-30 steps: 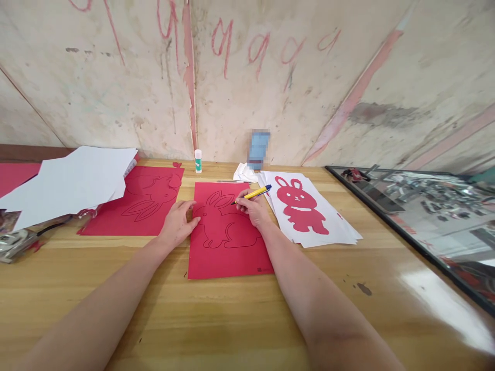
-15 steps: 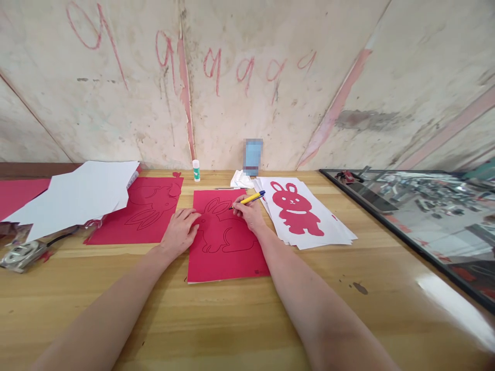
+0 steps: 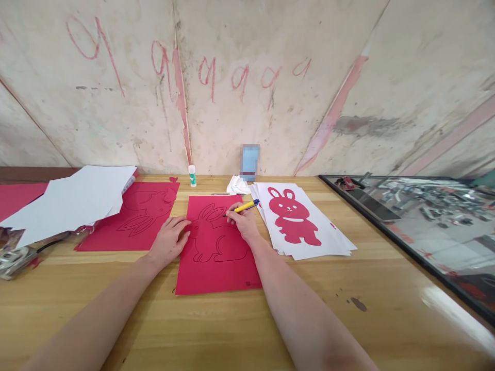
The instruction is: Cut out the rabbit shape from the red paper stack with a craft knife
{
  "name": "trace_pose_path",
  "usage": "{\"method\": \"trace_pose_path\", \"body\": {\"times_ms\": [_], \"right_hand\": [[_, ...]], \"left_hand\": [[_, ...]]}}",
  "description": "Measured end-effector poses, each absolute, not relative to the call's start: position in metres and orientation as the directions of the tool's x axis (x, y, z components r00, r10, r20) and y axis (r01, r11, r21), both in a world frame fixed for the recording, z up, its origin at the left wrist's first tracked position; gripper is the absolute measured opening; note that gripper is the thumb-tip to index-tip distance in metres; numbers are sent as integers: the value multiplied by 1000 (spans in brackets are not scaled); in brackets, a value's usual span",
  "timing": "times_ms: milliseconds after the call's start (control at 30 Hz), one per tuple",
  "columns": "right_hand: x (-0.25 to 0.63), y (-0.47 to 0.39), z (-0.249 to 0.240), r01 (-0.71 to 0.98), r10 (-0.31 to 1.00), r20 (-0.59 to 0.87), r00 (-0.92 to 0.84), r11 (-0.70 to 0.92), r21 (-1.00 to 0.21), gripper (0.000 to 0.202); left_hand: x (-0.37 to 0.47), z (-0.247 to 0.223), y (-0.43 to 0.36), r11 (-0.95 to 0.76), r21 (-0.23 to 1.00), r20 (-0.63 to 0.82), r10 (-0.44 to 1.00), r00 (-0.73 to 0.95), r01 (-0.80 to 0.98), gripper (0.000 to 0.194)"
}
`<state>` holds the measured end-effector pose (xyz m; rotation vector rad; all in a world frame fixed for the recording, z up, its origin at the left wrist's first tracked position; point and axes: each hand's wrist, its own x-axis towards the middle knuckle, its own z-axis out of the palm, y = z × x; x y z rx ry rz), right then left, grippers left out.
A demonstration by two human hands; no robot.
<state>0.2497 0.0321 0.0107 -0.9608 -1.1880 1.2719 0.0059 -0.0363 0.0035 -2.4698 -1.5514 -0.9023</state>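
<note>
A red sheet [image 3: 220, 278] with a rabbit outline lies in front of me on the wooden table. My right hand [image 3: 243, 220] grips a yellow and blue pen-like tool [image 3: 246, 206], its thin tip at the rabbit's ear and back lines. My left hand [image 3: 170, 238] rests at the sheet's left edge, fingers lying on it and thumb apart, holding nothing. Left of it lies another red sheet [image 3: 112, 239] with a rabbit outline. To the right, a red rabbit cutout [image 3: 297, 229] lies on white sheets [image 3: 332, 239].
White papers [image 3: 73, 193] cover part of the left side, near a metal tool with a black cable [image 3: 17, 262]. A glue stick [image 3: 192, 176], crumpled tissue [image 3: 237, 185] and blue blurred object [image 3: 249, 163] stand by the wall. A black-framed glass panel [image 3: 386, 221] is at right.
The view has shifted slightly, and the red sheet appears a little lower and tilted. Both hands keep their places on it, with the tool still in my right hand.
</note>
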Motion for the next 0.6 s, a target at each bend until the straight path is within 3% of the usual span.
{"method": "trace_pose_path", "body": {"times_ms": [600], "right_hand": [[254, 30, 8, -168, 990, 122, -77, 108, -980, 14]], "left_hand": [[7, 1, -33, -479, 260, 507, 807, 303, 839, 24]]}}
